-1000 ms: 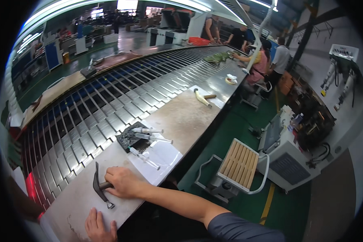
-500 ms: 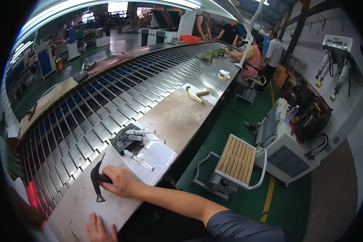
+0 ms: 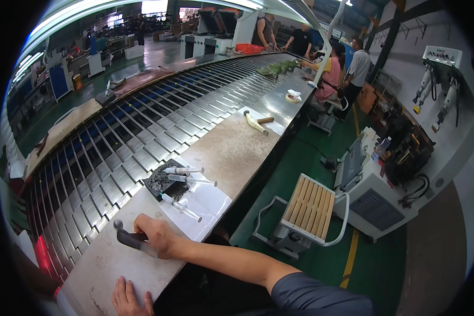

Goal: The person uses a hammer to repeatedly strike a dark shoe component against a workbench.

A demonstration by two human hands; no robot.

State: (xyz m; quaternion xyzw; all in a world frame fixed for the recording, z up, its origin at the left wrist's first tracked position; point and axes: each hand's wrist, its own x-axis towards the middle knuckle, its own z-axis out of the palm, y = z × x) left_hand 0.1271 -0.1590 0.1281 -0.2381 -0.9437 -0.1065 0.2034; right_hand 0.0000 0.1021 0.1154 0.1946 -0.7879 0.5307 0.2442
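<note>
Right hand (image 3: 158, 237): fingers clenched round the handle of a dark hammer (image 3: 130, 239), most of the handle hidden in the fist. Hammer position: at the near end of the pale board (image 3: 105, 274); cannot tell whether the head touches it. Compared with half a second ago: head has turned; its thin pointed end then aimed toward the slats, whereas a rounded, shiny end now lies at upper left, the remainder running blurred toward the fist. Left hand (image 3: 129, 301): grasping nothing, laid on the board, fingers extended, place unchanged.

Materials. Hammer head: dark, curved, metallic. Board: matt, finely scuffed. Beyond the right hand: three syringes (image 3: 190, 180), clear plastic, slim barrels, tips on a dark speckled block (image 3: 155, 183), plungers over glossy white paper (image 3: 210, 203). Farther along: second hammer (image 3: 255, 123), pale curved head, brown handle. Alongside: metal slats (image 3: 163, 142), shiny, overlapping, with stepped edges
</note>
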